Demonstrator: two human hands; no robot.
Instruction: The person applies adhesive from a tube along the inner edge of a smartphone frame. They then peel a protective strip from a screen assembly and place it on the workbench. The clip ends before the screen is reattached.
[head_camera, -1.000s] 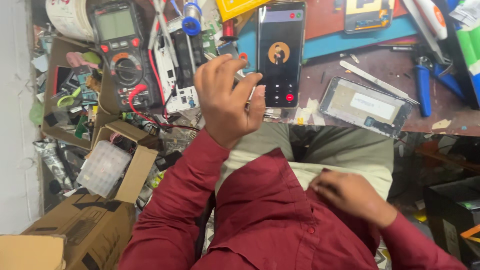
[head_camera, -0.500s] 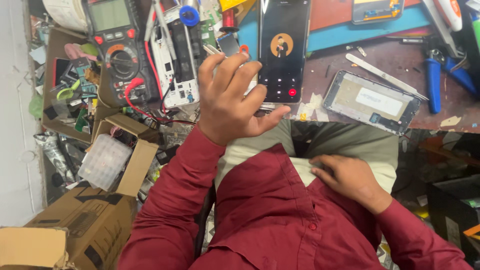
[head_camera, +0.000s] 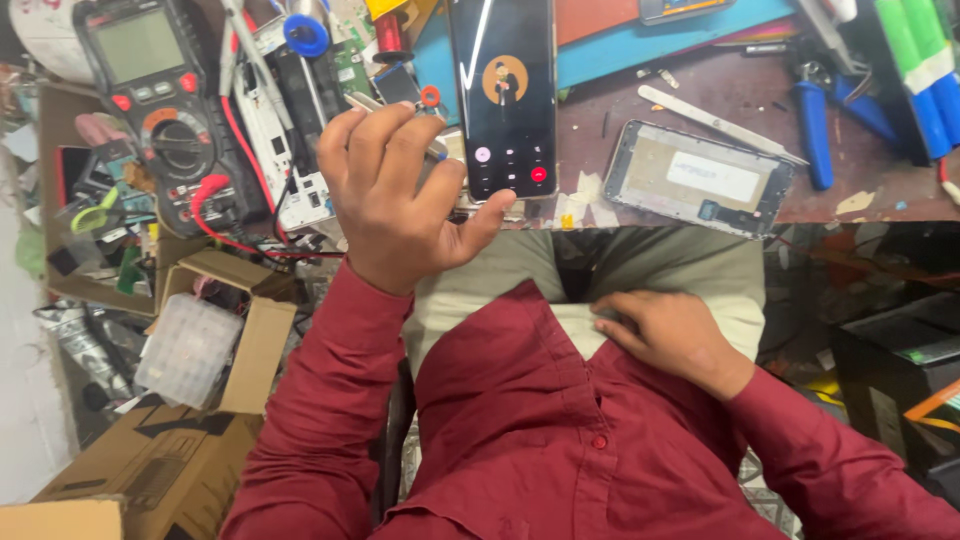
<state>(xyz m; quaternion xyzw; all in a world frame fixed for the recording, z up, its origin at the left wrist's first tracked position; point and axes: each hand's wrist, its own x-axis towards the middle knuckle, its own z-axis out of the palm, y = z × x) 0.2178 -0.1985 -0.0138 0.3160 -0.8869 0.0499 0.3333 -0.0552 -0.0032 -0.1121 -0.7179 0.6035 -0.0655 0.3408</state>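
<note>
My left hand (head_camera: 400, 200) hovers at the bench's front edge with its fingers curled. Its thumb tip reaches the lower left corner of a black smartphone (head_camera: 503, 95), which lies lit on the bench. A slim pale tool with a blue tip (head_camera: 438, 150) runs under the fingers; I cannot tell whether the hand grips it. My right hand (head_camera: 670, 340) rests on my lap at the hem of my dark red shirt, holding nothing. A bare phone frame (head_camera: 700, 178) lies to the right of the smartphone.
A black multimeter (head_camera: 150, 90) with red leads lies on the left of the bench. Beside it is a white circuit board (head_camera: 290, 130). Blue-handled pliers (head_camera: 815, 120) lie at the right. Open cardboard boxes (head_camera: 150, 450) and a clear plastic case (head_camera: 190, 350) stand at the lower left.
My left hand has drifted slightly left and its thumb has spread toward the phone's corner. The right hand stays on my lap.
</note>
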